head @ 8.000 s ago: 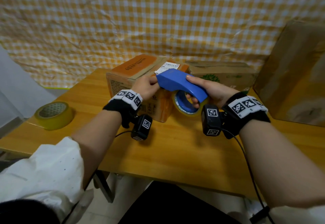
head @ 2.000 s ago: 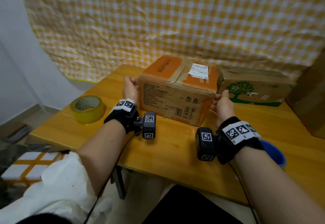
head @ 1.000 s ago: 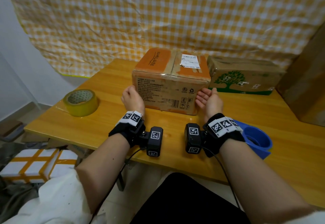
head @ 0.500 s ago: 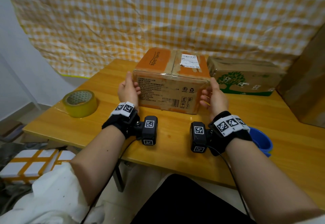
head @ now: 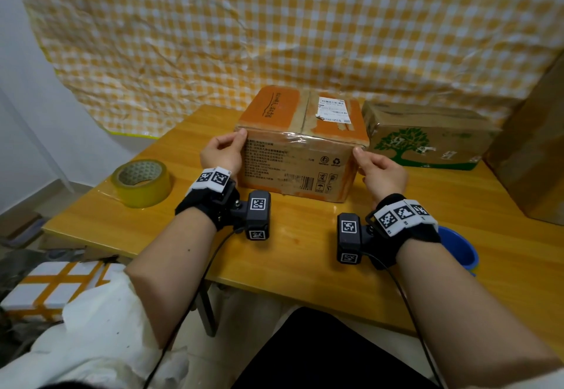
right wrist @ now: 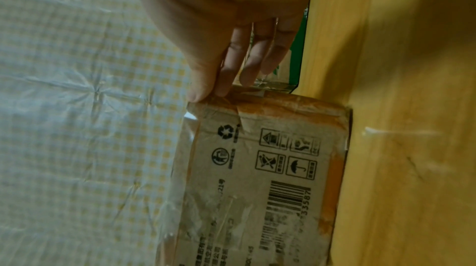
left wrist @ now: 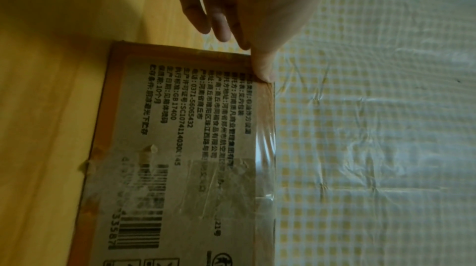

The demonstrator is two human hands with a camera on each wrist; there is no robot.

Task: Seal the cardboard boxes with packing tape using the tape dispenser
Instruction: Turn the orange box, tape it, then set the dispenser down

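Thumbs of left hand [head: 222, 153] and right hand [head: 382, 172] press opposite top-front corners of the orange cardboard box [head: 300, 150], its long axis spanning between them.

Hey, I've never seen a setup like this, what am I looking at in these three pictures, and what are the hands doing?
A person with small cameras strapped to head and wrists. The wide picture is from the head; the two dim ones look along each hand. The left hand and right hand touch the upper front corners of an orange box, thumbs on a strip of clear tape along its top edge. Neither has a real grip. On the wooden table also sit a yellowish tape roll, a tree-printed box and the blue tape dispenser.
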